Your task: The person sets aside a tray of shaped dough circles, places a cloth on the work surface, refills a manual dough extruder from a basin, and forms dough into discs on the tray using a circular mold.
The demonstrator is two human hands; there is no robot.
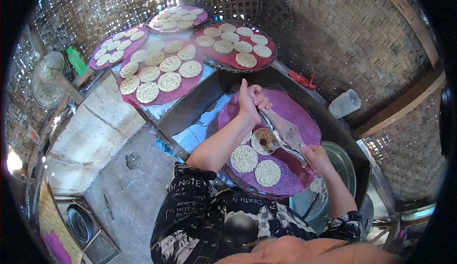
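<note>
My left hand (252, 101) is closed on the upper end of a long greyish-brown vessel (285, 129), which looks like a shallow pan or bowl tipped nearly edge-on. At its lower end, my right hand (316, 160) grips the rim. Just under the vessel's left edge, a round ring mould (263, 141) lies on the purple cloth, partly filled with loose grains. Beside it are pale round grain cakes, one (243, 159) left of the ring and another (267, 173) below. The cloth (300, 107) covers a round tray in front of me. The vessel's inside is hidden.
Behind, cloth-lined trays hold several grain cakes: a red one (264, 64), a nearer one (190, 84) and two farther back. A clear plastic container (344, 104) lies at the right ledge, near a red plastic bag (302, 79). A metal lid (340, 161) stands right of my tray.
</note>
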